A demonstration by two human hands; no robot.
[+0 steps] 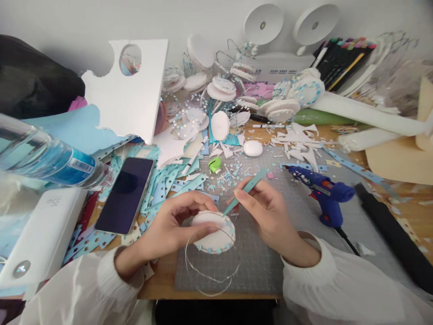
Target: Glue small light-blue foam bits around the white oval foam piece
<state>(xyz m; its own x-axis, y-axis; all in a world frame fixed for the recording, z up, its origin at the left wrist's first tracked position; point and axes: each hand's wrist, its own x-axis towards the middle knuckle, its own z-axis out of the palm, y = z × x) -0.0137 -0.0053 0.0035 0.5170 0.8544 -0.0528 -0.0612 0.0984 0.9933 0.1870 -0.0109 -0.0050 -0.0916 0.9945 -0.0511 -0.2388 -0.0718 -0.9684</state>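
My left hand (184, 223) grips a white foam disc (216, 237) by its left side, the thumb lying across its face. Small blue stars line the disc's lower and right edge, and a thin wire loop (216, 280) hangs from it over the mat. In my right hand (265, 212) is a pair of teal tweezers (246, 192), pinched between thumb and fingers. Their tip points down at the disc's upper right rim; whether it holds a star is too small to tell. Loose blue stars (226, 176) lie scattered beyond my hands.
A blue glue gun (324, 192) lies on the grey cutting mat (267, 266) at right. To the left are a phone (126, 194), a power bank (43, 234) and a tilted water bottle (50, 153). Several decorated foam discs (221, 88) crowd the back beside a cut foam board (131, 99).
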